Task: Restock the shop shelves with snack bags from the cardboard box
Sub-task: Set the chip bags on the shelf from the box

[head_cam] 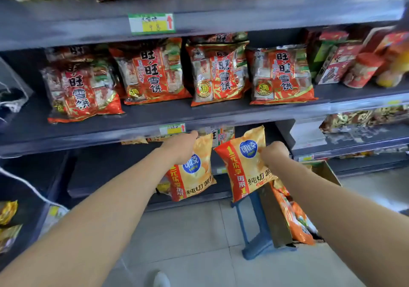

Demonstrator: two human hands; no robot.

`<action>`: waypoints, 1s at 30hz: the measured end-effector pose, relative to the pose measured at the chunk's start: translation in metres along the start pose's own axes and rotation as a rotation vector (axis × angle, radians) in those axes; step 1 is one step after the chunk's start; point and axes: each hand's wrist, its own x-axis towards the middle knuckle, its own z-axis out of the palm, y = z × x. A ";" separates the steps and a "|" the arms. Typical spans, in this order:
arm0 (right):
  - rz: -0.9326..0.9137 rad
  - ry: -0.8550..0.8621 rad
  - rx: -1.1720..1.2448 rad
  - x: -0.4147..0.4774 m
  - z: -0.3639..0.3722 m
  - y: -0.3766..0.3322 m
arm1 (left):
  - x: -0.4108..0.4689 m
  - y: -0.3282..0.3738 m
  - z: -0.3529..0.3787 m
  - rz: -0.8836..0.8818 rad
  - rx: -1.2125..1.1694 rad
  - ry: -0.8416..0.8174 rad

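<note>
My left hand point(181, 146) grips a yellow and orange chip bag point(194, 176) by its upper edge, in front of the lower dark shelf point(115, 171). My right hand point(274, 154) grips a second chip bag of the same kind point(241, 165) by its right side, held upright just right of the first. The open cardboard box point(276, 218) stands on a blue stool point(259, 238) at my lower right, with more orange snack bags inside it.
The middle shelf point(199, 114) carries several red rice-cracker bags point(152, 74). Price tags point(172, 129) sit on the shelf edges. Red boxes and jars point(358, 65) fill the shelf at right. Gold bags point(7, 218) lie at far left. Grey tiled floor point(188, 242) lies below.
</note>
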 end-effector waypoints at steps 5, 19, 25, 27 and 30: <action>-0.067 -0.130 -0.141 -0.014 0.074 -0.042 | -0.011 -0.080 0.029 -0.075 -0.002 -0.013; 0.046 -0.235 -0.158 -0.001 0.260 -0.105 | 0.031 -0.250 0.094 -0.096 0.068 -0.112; 0.026 -0.193 -0.169 0.032 0.305 -0.112 | 0.058 -0.280 0.114 -0.123 0.070 -0.078; -0.041 -0.171 -0.189 0.054 0.324 -0.115 | 0.069 -0.289 0.124 -0.146 0.065 -0.031; -0.131 -0.117 -0.144 0.080 0.352 -0.118 | 0.087 -0.303 0.140 -0.206 0.050 0.033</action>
